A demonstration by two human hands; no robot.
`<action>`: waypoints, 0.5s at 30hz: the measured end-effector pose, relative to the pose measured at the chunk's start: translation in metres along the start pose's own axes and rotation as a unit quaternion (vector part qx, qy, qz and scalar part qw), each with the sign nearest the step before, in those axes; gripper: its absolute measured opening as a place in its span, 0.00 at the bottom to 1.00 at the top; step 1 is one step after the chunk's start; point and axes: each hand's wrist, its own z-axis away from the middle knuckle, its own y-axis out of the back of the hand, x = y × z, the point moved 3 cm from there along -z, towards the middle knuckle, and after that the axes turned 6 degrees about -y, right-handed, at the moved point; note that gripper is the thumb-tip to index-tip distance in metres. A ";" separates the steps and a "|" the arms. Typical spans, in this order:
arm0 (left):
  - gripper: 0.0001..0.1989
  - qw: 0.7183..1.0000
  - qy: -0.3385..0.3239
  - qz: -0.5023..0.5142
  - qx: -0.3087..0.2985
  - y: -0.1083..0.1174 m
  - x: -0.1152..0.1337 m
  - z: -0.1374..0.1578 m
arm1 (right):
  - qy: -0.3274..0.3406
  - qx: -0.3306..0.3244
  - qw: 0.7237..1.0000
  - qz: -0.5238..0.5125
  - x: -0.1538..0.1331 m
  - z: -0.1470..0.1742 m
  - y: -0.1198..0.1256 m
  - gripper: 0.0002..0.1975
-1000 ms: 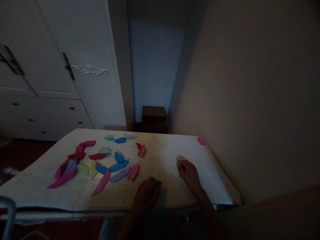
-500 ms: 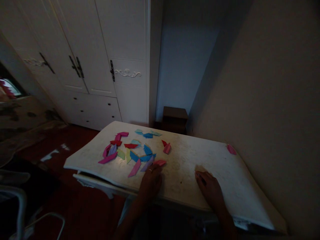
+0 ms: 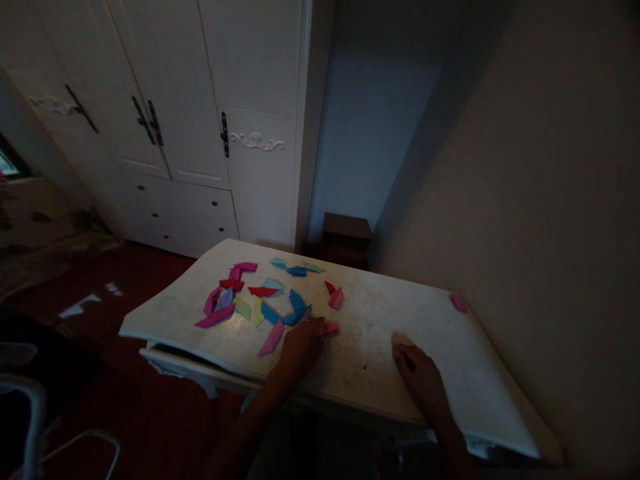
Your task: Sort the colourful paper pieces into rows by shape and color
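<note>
My left hand (image 3: 303, 347) rests on the tabletop with its fingers bent down over a lilac folded paper piece, most of it hidden beneath them. Touching or just beside its fingertips is a coral-pink folded paper piece (image 3: 330, 328). A pink piece (image 3: 271, 339) lies left of this hand, and blue pieces (image 3: 295, 316) lie just beyond it. Further right, my right hand (image 3: 421, 377) lies on the table, fingers curled together, with no object visible in them. More folded paper pieces in magenta (image 3: 215, 316), red (image 3: 263, 291), green (image 3: 243, 308) and yellow (image 3: 257, 311) spread across the left half.
The white table (image 3: 370, 300) has a partly open drawer (image 3: 200, 363) at its front left. One pink piece (image 3: 459, 303) lies at the right edge by the wall. A white wardrobe (image 3: 260, 187) and a small brown cabinet (image 3: 346, 230) stand behind; a white metal frame (image 3: 37, 413) is at lower left.
My left hand has shifted slightly left and forward, covering the lilac piece. The coral-pink piece has slid a little to the right. My right hand stays put; the view has turned slightly.
</note>
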 end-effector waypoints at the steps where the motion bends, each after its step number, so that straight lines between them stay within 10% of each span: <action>1: 0.21 1.000 -0.001 0.005 0.011 0.001 0.001 -0.001 | -0.001 0.002 1.000 -0.003 -0.001 0.000 0.001 0.19; 15: 0.19 0.964 -0.020 0.222 0.148 0.002 0.022 -0.022 | 0.001 0.003 0.999 -0.049 0.001 0.001 0.001 0.18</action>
